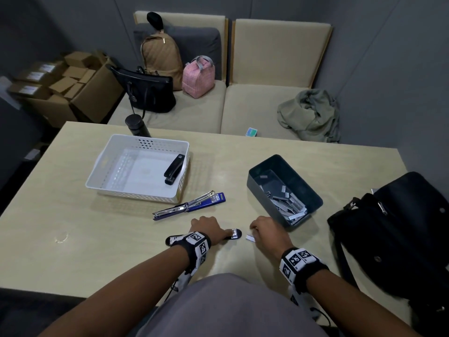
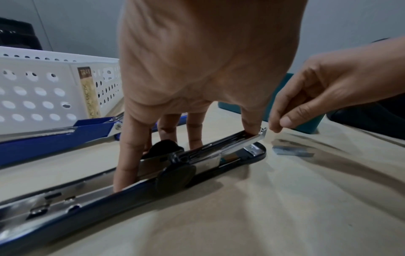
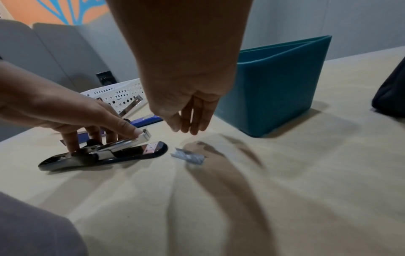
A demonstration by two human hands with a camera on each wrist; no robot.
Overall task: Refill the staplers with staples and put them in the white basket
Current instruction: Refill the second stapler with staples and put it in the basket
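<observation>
My left hand [image 1: 207, 228] holds down an open stapler [image 2: 197, 161] near the table's [image 1: 73, 239] front edge.

Its straight fingers press on the metal rail. My right hand [image 1: 266, 231] hangs just above a staple strip [image 3: 188, 155] on the table, its loose grip holding nothing. A blue stapler [image 1: 189, 205] (wide open) lies beside the white basket [image 1: 104, 164], and a black stapler [image 1: 173, 169] lies inside it.
</observation>
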